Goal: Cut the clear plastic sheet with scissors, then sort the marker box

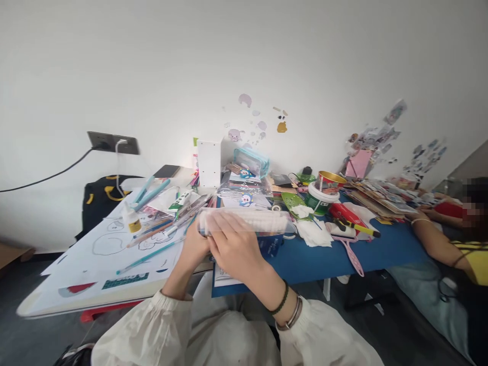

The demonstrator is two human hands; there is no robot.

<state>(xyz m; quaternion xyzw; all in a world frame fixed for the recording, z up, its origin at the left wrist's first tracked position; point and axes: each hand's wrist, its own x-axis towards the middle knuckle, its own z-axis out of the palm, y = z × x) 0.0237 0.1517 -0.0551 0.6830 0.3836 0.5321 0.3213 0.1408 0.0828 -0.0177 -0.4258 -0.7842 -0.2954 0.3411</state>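
A long roll of clear plastic (267, 221), whitish inside, is held crosswise above the table's front edge. My left hand (196, 246) grips its left end, with most of the fingers hidden behind it. Over the top of the same roll, beside the left hand, my right hand (234, 246) has its fingers bent and pressed together. The right end of the roll sticks out past the right hand. Just beyond it lies a clear plastic sheet with a penguin sticker (246, 199). A dark blue packet (271, 246) shows under the roll.
Left are paper with drawings (109, 245), pens and a glue bottle (133, 221). Right are a white tub (322, 198), crumpled tissue (314, 233), a pink-handled roller (353, 254) and a yellow-black cutter (358, 227). Another person's arm (434, 241) rests at the far right.
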